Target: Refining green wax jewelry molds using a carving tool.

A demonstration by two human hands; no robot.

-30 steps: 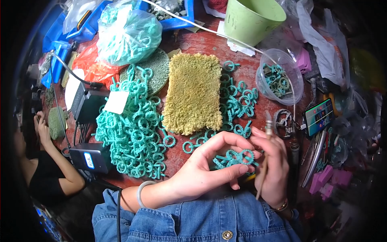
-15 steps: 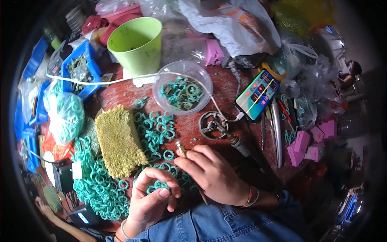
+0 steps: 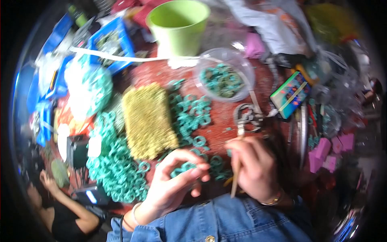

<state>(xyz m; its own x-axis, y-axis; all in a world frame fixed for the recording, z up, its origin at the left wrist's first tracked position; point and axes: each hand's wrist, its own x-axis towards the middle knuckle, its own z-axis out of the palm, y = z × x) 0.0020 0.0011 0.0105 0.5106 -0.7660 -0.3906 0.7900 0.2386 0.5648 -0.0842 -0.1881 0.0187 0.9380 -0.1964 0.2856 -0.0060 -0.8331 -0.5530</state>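
My right hand [image 3: 258, 171] is closed around a slim wooden-handled tool [image 3: 234, 179] with a shiny metal tip. The tool stands nearly upright in view, its tip pointing away from me and its handle end near my denim clothing. To its left, my left hand [image 3: 171, 187] is half curled, thumb and forefinger apart. Turquoise rings show through that gap; they appear to lie on the table behind it. Beyond this hand sits a rough yellow block [image 3: 148, 121]. A large pile of turquoise rings [image 3: 117, 169] spreads to its left, and a smaller group [image 3: 191, 113] lies to its right.
A clear tub [image 3: 223, 74] of rings stands beyond, near a green bucket [image 3: 179, 30]. Right are a round metal piece [image 3: 248, 117], a lit phone [image 3: 290, 94] on a white cable and pink blocks [image 3: 320, 153]. Another person's arm [image 3: 72, 201] shows lower left.
The view has shifted, so the table's things sit farther right and higher, with some blur. In my right hand the tool has swung more upright. My left hand keeps its curled shape.
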